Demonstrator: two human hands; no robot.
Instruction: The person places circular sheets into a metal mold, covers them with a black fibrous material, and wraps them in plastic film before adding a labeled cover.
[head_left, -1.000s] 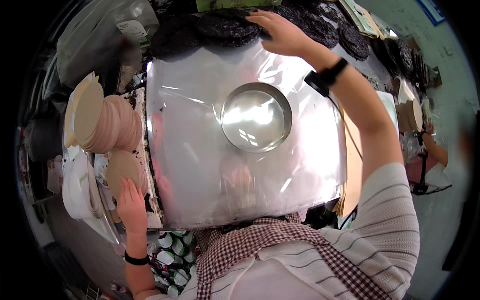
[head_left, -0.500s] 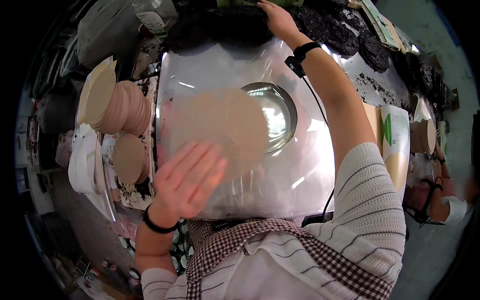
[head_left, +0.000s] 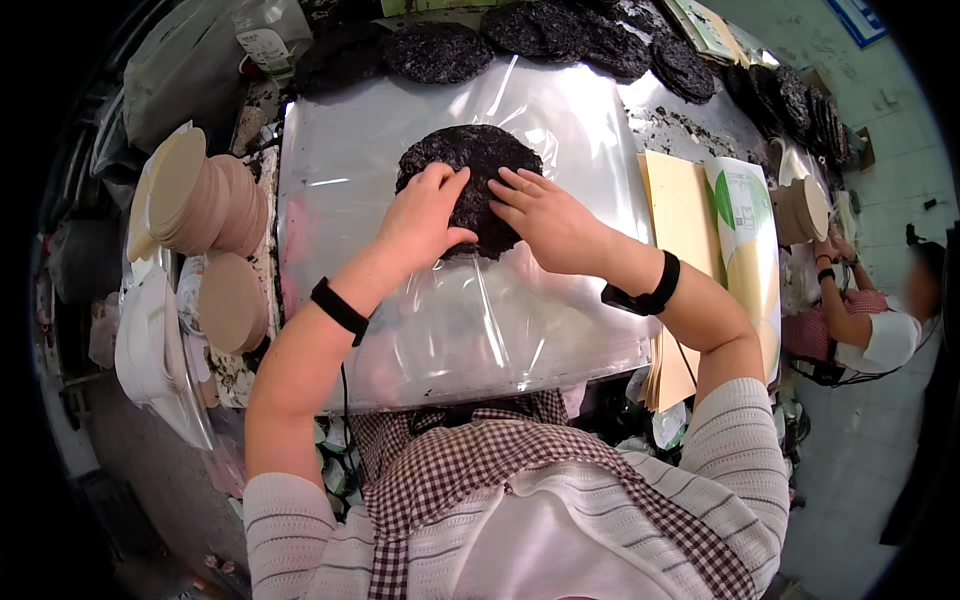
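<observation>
A round black cake, rough like dried seaweed, lies flat at the middle of the clear plastic sheeting. My left hand rests on its lower left part, fingers bent and the thumb apart, thumb tip on the cake's face. My right hand lies over its lower right edge with the fingers spread, fingertips on top. Neither hand wraps round the cake. Whatever lies beneath the cake is hidden.
More black cakes line the far edge. Stacks of round tan card discs stand at the left beside white bags. Tan paper sheets and a printed plastic roll lie at the right. Another person works at far right.
My right hand has come back from the far row to the middle, where a black cake now lies. My left hand has moved up onto it. The tan disc and shiny round dish no longer show.
</observation>
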